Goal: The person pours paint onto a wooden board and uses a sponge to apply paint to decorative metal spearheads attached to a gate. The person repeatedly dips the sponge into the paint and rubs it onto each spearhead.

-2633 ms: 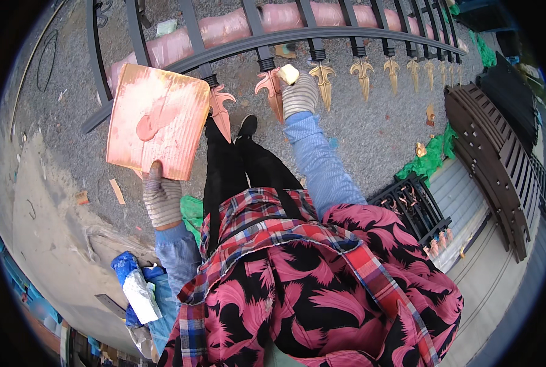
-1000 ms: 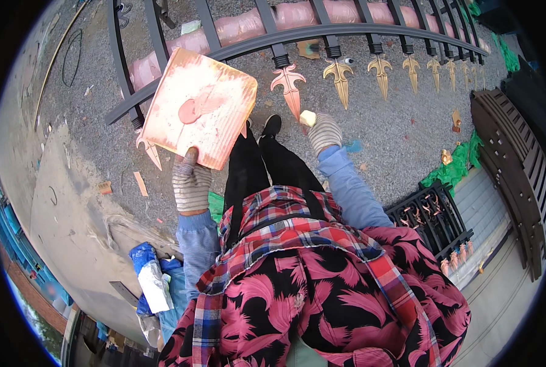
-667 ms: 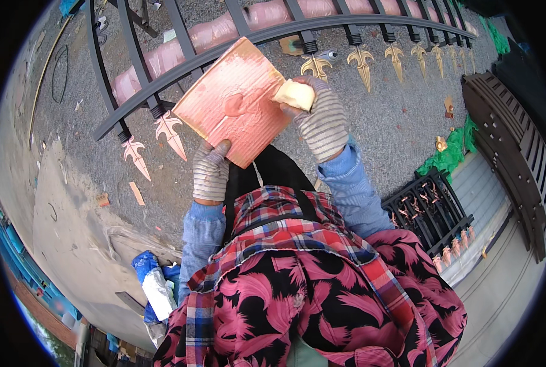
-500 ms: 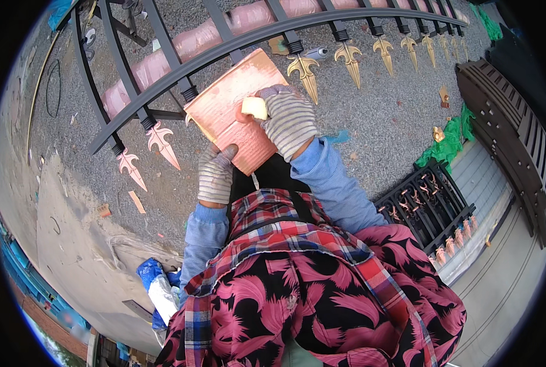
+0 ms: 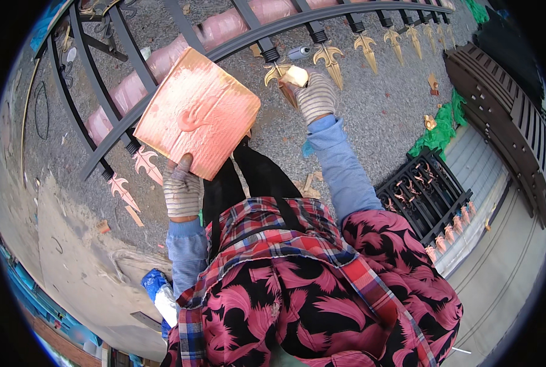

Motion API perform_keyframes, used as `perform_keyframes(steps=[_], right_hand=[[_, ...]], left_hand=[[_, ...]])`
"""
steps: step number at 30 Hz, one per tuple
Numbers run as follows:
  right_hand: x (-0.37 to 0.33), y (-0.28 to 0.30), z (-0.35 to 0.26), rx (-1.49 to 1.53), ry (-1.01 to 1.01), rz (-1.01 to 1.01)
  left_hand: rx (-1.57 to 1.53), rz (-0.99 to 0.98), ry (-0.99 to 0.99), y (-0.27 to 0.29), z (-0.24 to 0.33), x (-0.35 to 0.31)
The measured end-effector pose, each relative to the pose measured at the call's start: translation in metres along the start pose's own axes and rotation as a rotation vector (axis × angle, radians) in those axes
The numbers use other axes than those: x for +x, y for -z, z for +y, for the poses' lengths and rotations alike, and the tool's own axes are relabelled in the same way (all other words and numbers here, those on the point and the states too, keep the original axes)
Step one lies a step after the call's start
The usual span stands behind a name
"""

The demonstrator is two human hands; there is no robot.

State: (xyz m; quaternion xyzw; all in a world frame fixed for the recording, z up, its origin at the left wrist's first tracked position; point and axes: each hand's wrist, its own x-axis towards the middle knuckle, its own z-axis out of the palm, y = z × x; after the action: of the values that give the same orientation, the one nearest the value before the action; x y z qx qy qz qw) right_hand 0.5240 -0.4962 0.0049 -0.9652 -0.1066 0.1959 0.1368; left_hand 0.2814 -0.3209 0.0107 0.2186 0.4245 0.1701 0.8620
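My left hand [image 5: 182, 191], in a striped glove with bare fingertips, grips the lower edge of a piece of cardboard [image 5: 224, 107] smeared with wet pink paint. A thicker curl of paint sits near its middle. My right hand [image 5: 317, 98], gloved the same way, pinches a pale yellow sponge [image 5: 297, 75]. The sponge is beside a gold spear-shaped fence finial [image 5: 276, 73], whose lower part is partly hidden by my fingers; whether they touch, I cannot tell. Left of the cardboard, two finials are pink, one being the outermost finial [image 5: 121, 191].
The dark metal fence [image 5: 254, 35] rests over a long pink-wrapped roll [image 5: 221, 29], with more gold finials [image 5: 366, 52] to the right. A small grey bottle [image 5: 298, 53] lies behind. At right are green netting [image 5: 438, 131], a smaller black railing [image 5: 416, 196] and stacked brown panels [image 5: 499, 122].
My right hand has lifted the sponge off the cardboard and moved right to a gold finial. My left hand has shifted left with the cardboard, showing more of its painted face.
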Motion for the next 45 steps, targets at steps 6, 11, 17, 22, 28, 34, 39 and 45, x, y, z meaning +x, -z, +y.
perform_keyframes(steps=[6,11,17,22,28,34,39,45], right_hand=[[-0.002,-0.043,0.039,-0.205,-0.085,-0.250],[-0.006,-0.019,0.033,-0.008,-0.052,-0.093],[0.014,-0.063,0.030,0.086,0.027,0.089],[0.026,-0.074,0.048,0.235,0.018,-0.228],[-0.003,-0.065,0.000,0.045,0.082,-0.034],[-0.008,-0.028,-0.007,0.174,-0.005,0.058],[0.017,-0.075,0.000,0.090,0.120,0.236],[0.038,-0.063,0.011,0.346,-0.151,-0.251]], left_hand=[[0.038,0.055,-0.018,0.011,0.007,-0.003],[-0.030,0.065,-0.001,0.006,0.013,0.000],[0.029,0.050,-0.013,0.003,0.017,-0.001],[0.042,0.012,-0.026,0.002,0.022,-0.007],[0.050,-0.005,-0.046,0.004,0.029,-0.006],[0.017,0.004,-0.036,-0.007,0.038,-0.012],[0.010,0.018,-0.035,-0.013,0.042,-0.017],[0.003,0.067,-0.048,-0.001,0.040,-0.016]])
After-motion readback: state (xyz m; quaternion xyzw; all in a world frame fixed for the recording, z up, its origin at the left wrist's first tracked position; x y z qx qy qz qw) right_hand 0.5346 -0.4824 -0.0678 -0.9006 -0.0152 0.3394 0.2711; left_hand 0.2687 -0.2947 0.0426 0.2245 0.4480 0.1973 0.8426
